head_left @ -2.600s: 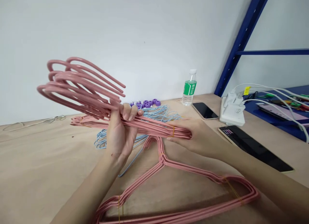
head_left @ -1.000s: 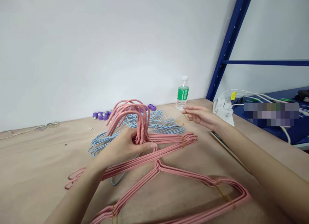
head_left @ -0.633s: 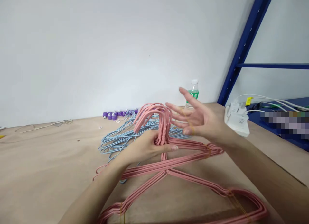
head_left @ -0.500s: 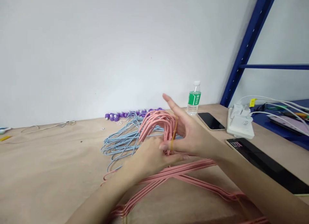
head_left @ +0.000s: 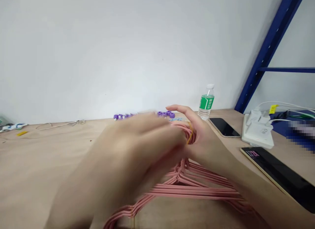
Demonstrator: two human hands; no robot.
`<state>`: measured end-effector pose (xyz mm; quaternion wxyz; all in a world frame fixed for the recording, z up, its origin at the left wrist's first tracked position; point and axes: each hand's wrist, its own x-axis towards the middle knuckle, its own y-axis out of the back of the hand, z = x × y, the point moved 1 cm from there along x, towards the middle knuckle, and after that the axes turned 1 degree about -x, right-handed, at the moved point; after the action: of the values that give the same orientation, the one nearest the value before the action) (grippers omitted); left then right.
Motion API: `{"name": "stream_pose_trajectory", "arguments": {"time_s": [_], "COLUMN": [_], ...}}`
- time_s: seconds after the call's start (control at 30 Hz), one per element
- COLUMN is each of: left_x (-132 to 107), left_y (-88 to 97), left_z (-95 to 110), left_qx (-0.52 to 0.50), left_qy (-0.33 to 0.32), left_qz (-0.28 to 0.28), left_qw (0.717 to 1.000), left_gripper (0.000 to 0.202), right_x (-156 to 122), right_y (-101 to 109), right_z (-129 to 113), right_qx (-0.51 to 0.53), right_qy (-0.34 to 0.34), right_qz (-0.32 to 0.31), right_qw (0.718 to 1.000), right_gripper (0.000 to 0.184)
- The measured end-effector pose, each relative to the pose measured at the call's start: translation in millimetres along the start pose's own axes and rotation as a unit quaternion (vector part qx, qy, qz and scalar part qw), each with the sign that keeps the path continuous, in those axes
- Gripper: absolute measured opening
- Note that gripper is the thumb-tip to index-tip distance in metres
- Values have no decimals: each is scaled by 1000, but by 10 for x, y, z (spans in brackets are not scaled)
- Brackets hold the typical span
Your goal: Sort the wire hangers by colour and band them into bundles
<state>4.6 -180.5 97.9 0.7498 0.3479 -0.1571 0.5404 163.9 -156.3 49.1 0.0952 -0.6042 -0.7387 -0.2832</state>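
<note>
My left hand (head_left: 128, 150) is large and blurred close to the camera, its fingers reaching over the hooks of a bundle of pink coated wire hangers (head_left: 189, 186). Its grip cannot be told. My right hand (head_left: 203, 142) curls around the hooks, with a yellow rubber band (head_left: 190, 133) looped there. The lower bodies of the hangers spread out below both hands. Pale blue wire hangers (head_left: 177, 119) are nearly all hidden behind my left hand.
Purple small parts (head_left: 166, 114) lie in a row by the wall on the plywood table (head_left: 36, 163). To the right stand a water bottle (head_left: 206, 102), a phone (head_left: 223, 127), a power strip (head_left: 257, 132) and a dark tablet (head_left: 278, 170). A blue shelf frame (head_left: 268, 55) rises behind them.
My right hand has closed in from the right onto the hooks, and the rubber band has gone from its fingers onto them. My left hand has risen toward the camera. The view has shifted.
</note>
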Motion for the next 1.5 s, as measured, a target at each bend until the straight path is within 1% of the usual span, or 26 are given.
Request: {"name": "stream_pose_trajectory", "arguments": {"time_s": [0.03, 0.07, 0.1, 0.13, 0.17, 0.23, 0.3, 0.37, 0.43, 0.5, 0.57, 0.67, 0.7, 0.77, 0.8, 0.83, 0.87, 0.93, 0.97, 1.07, 1.1, 1.13, 1.2, 1.27, 1.4, 1.5], "left_x": [156, 309, 445, 555, 635, 717, 736, 725, 659, 493, 223, -259, -400, -590, -634, -646, -631, -545, -485, -311, -264, -224, -169, -151, -172, -176], "left_y": [-23, -68, -122, -178, -230, -297, -284, -179, -11, 153, 249, 188, 111, -65, -151, -227, -290, -374, -395, -418, -427, -440, -484, -542, -602, -575], "left_z": [6, -14, -49, -84, -110, -116, -76, -59, -129, -294, -501, -731, -768, -788, -782, -773, -765, -756, -752, -730, -720, -711, -710, -739, -823, -846], "left_qx": [48, 87, 104, 119, 131, 133, 86, 26, 33, 116, 169, 167, 152, 41, -68, -200, -326, -504, -553, -598, -598, -590, -585, -595, -609, -570], "left_qy": [-63, -116, -152, -179, -198, -206, -170, -98, -43, -57, -127, -246, -256, -185, -112, -28, 50, 171, 223, 352, 376, 384, 368, 349, 250, 180], "left_qz": [-108, -205, -276, -325, -351, -356, -316, -259, -226, -235, -232, -196, -232, -257, -243, -202, -142, -8, 66, 253, 297, 322, 322, 269, 126, 41], "left_qw": [991, 968, 943, 921, 906, 902, 929, 961, 973, 963, 949, 934, 926, 948, 961, 958, 933, 847, 800, 675, 643, 633, 647, 672, 742, 801], "left_gripper": [19, 22, 23, 23, 23, 21, 21, 22, 22, 18, 11, 10, 9, 15, 20, 23, 24, 25, 29, 46, 47, 45, 36, 30, 48, 59], "right_x": [5, 14, 24, 36, 47, 62, 59, 40, 17, 8, 19, 64, 78, 96, 98, 95, 89, 71, 61, 35, 28, 23, 17, 18, 27, 28], "right_y": [-5, -11, -17, -23, -28, -32, -18, 11, 52, 92, 118, 118, 110, 90, 80, 71, 64, 52, 48, 43, 43, 43, 45, 48, 52, 54], "right_z": [4, 16, 36, 61, 88, 129, 134, 105, 67, 51, 68, 133, 153, 178, 181, 179, 173, 155, 145, 116, 106, 98, 86, 84, 89, 80], "right_qx": [-7, -11, -10, 1, 20, 59, 87, 109, 139, 154, 153, 151, 152, 154, 155, 157, 158, 162, 164, 154, 144, 132, 112, 103, 112, 111], "right_qy": [20, 38, 51, 55, 52, 39, 30, 13, -22, -55, -68, -53, -48, -44, -43, -40, -36, -26, -22, -8, -3, 0, 2, 1, 2, -4], "right_qz": [9, 18, 25, 28, 26, 22, 24, 9, -16, -24, -3, 40, 49, 54, 51, 47, 44, 35, 32, 30, 32, 34, 38, 41, 42, 30], "right_qw": [1000, 999, 998, 998, 998, 997, 995, 994, 990, 986, 986, 986, 986, 986, 986, 986, 986, 986, 986, 988, 989, 991, 993, 994, 993, 993], "right_gripper": [45, 39, 34, 31, 31, 32, 33, 39, 49, 54, 53, 47, 46, 45, 45, 45, 44, 43, 43, 42, 41, 39, 38, 36, 36, 33]}}
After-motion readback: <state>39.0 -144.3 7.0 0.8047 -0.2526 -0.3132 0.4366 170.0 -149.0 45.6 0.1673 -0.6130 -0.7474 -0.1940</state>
